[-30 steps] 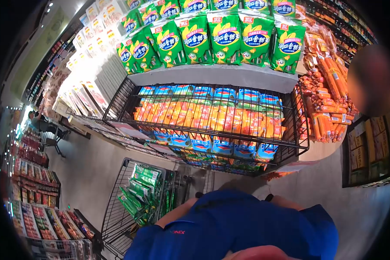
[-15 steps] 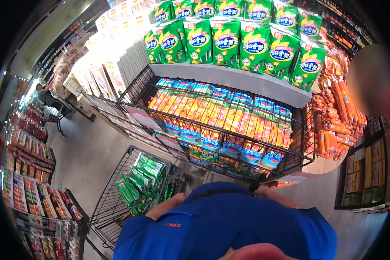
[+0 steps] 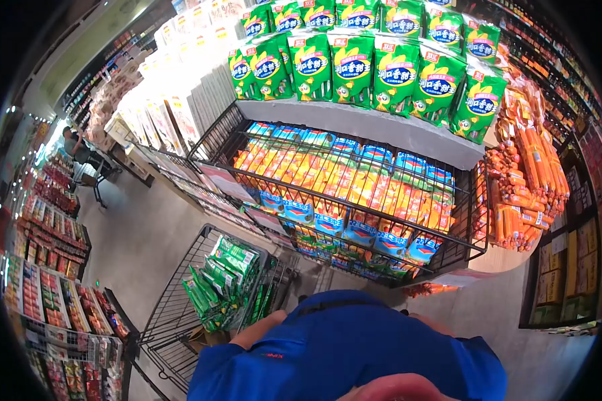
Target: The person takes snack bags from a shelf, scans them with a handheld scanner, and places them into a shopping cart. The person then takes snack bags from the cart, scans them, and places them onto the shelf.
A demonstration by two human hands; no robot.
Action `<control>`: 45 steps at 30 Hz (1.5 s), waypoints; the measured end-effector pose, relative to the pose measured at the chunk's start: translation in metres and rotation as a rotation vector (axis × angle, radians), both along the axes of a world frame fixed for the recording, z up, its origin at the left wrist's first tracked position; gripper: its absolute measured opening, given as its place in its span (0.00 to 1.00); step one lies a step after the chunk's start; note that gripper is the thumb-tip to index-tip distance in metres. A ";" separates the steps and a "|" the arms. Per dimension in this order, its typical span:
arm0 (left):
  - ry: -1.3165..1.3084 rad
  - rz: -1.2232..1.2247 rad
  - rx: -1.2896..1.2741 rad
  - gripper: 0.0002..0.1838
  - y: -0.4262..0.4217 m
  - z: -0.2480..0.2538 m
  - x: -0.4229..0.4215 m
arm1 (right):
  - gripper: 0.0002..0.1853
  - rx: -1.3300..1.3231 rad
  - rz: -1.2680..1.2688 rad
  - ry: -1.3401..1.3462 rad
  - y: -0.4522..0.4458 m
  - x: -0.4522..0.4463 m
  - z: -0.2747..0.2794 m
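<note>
Both of my hands are hidden below my blue shirt (image 3: 341,341); only parts of my forearms show at its two sides. To the left of my body stands a wire shopping cart (image 3: 170,294), nearest to my left arm. Green packets (image 3: 214,274) lie piled in the cart. In front of me, a black wire basket (image 3: 341,200) holds rows of orange and blue packets (image 3: 328,167). Green bags with yellow and blue print (image 3: 351,70) stand upright in rows on the ledge behind it.
Orange sausage packs (image 3: 522,194) lie at the right end of the display. White boxes (image 3: 174,113) stand in rows at its left. Low shelves of goods (image 3: 53,294) line the far left. A person (image 3: 73,144) is beside another cart (image 3: 97,170) at the upper left.
My view has turned, so the display now slants down to the right and sits further right. My left forearm remains near the cart, and the green packets in it look the same.
</note>
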State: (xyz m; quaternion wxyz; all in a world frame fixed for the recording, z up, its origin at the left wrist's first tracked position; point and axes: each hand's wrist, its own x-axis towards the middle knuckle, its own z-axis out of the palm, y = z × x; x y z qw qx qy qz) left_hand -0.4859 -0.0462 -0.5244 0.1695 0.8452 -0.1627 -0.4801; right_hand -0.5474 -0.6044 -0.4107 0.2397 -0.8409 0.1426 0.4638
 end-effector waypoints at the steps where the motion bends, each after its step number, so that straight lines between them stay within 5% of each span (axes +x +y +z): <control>1: 0.002 0.086 -0.100 0.28 -0.005 0.029 -0.003 | 0.22 0.001 -0.007 0.000 -0.001 -0.004 -0.002; 4: -0.001 0.128 -0.168 0.27 -0.029 0.075 -0.007 | 0.22 0.005 -0.022 -0.005 -0.006 -0.013 -0.006; 9: -0.021 -0.060 0.018 0.25 -0.038 0.015 -0.023 | 0.22 0.001 -0.042 -0.009 -0.013 -0.033 -0.003; 13: 0.032 -0.122 0.138 0.24 -0.089 0.148 -0.015 | 0.21 -0.002 -0.053 -0.006 -0.019 -0.055 -0.006; 17: -0.097 -0.022 0.131 0.30 -0.091 0.112 -0.027 | 0.21 -0.004 -0.081 -0.030 -0.024 -0.059 0.005; 20: -0.030 0.343 0.022 0.31 -0.096 0.124 -0.030 | 0.21 0.002 -0.118 -0.054 -0.021 -0.056 0.016; 34: -0.073 0.355 0.044 0.25 -0.074 0.198 0.001 | 0.20 0.037 -0.202 -0.189 0.009 0.014 0.051; 40: -0.107 0.686 -0.212 0.15 -0.022 0.264 0.026 | 0.20 0.045 -0.214 -0.201 0.043 0.058 0.060; 44: -0.497 1.301 -0.590 0.09 0.031 0.239 0.066 | 0.20 0.036 -0.233 -0.215 0.070 0.080 0.069; 45: -0.342 1.507 -0.493 0.12 0.048 0.229 0.084 | 0.20 0.024 -0.241 -0.215 0.075 0.083 0.070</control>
